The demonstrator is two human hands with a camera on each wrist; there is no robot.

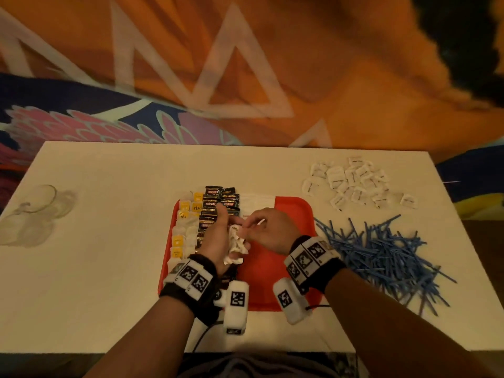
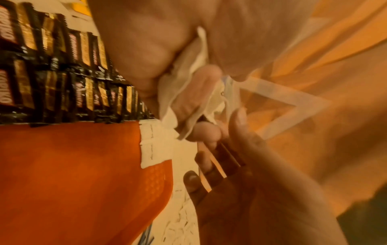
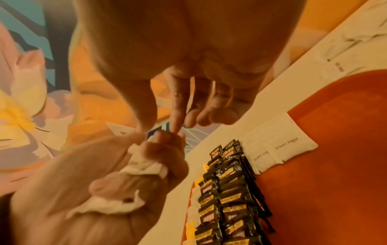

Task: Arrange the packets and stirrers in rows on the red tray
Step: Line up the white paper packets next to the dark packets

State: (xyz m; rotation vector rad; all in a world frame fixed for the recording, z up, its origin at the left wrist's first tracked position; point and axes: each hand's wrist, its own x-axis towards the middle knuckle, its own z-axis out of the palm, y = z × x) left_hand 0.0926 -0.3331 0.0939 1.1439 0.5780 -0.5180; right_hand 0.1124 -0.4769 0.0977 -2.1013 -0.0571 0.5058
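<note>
The red tray (image 1: 275,274) lies mid-table. It holds rows of yellow tea bags (image 1: 184,214), black coffee packets (image 1: 218,199) and, at its far edge, white brown-sugar packets (image 1: 256,200). My left hand (image 1: 216,237) hovers over the tray and grips a bunch of white sugar packets (image 1: 236,242). My right hand (image 1: 270,230) meets it from the right. In the right wrist view its thumb and forefinger (image 3: 176,116) pinch the top of the bunch (image 3: 144,165). The left wrist view shows the bunch (image 2: 188,92) in my curled fingers above the black packets (image 2: 62,74).
A loose heap of white packets (image 1: 354,181) lies at the table's back right. A big pile of blue stirrers (image 1: 381,252) sits right of the tray. Clear plastic or glass items (image 1: 35,211) rest at the far left. The white table (image 1: 109,282) ends near my body.
</note>
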